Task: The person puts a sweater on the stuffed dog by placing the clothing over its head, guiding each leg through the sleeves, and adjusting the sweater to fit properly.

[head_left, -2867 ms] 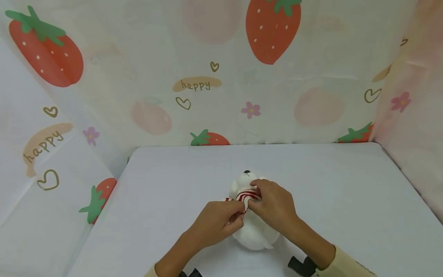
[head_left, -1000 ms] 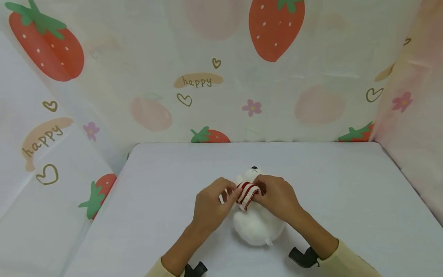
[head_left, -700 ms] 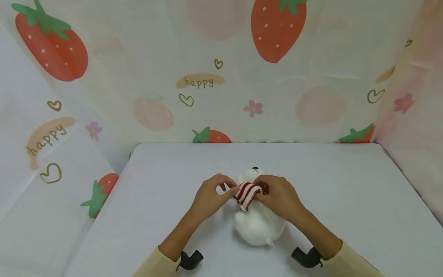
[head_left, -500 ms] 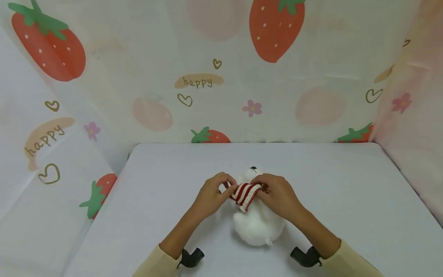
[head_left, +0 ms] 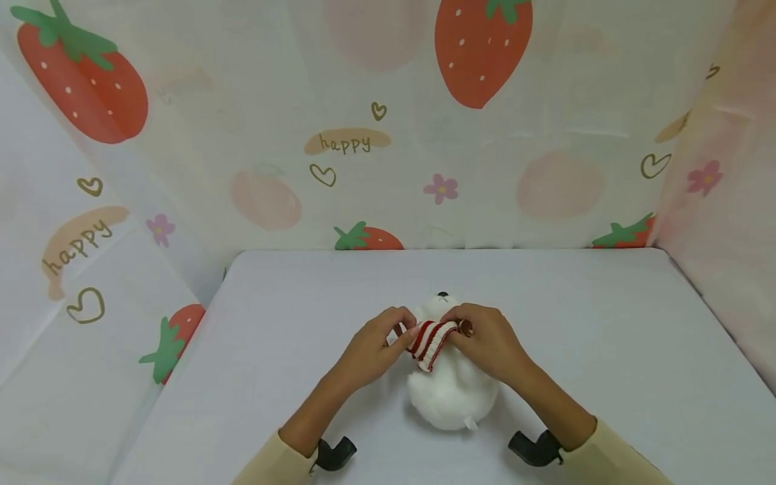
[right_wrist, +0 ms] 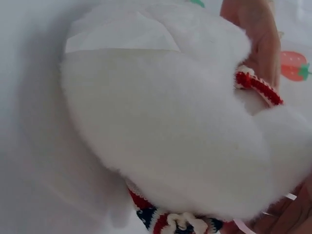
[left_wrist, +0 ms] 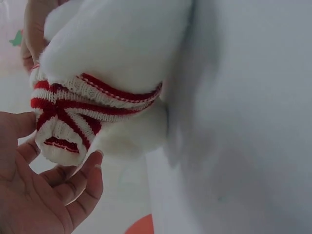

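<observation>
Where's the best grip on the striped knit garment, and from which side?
Probably the protruding end of the striped knit garment, pinched between thumb and fingers, coming from the head view's left, where the left hand is. That end sticks out from the white plush toy, while the band behind it hugs the body, leaving less to pinch.

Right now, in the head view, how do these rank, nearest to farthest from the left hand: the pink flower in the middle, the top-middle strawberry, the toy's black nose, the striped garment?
1. Striped garment: touching the left hand.
2. Black nose: just ahead, slightly right.
3. Pink flower: on the back cloth.
4. Strawberry: above the flower, at the top edge.
</observation>
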### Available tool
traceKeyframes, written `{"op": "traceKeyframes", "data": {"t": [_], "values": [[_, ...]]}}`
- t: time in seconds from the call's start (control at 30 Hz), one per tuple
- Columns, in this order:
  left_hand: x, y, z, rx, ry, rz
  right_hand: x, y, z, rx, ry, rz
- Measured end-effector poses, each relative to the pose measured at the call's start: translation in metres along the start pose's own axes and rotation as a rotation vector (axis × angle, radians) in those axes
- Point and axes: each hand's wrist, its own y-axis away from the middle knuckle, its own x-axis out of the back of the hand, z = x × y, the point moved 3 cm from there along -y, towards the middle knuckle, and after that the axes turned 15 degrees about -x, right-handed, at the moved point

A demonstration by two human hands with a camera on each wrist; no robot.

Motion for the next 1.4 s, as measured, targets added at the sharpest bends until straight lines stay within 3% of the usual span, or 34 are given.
{"op": "traceKeyframes", "data": {"t": [0.23, 0.5, 0.97, 1.23, 1.4], "values": [[0.001, -0.003, 0.003, -0.036, -0.017, 0.006, 0.007, 0.002, -0.001, 0.078, -0.017, -0.083], [-0.001, -0.005, 0.002, -0.087, -0.056, 0.053, 0.001, -0.003, -0.003, 0.115, -0.048, -0.016], [0.000, -0.013, 0.003, -0.161, -0.053, 0.049, -0.004, -0.012, -0.007, 0.166, -0.048, -0.029], [0.000, -0.012, 0.002, -0.124, 0.051, 0.019, -0.002, -0.017, 0.003, 0.022, -0.139, -0.175], [-0.004, -0.012, 0.001, -0.135, 0.037, 0.034, -0.004, -0.018, 0.004, 0.036, -0.207, -0.246]]}}
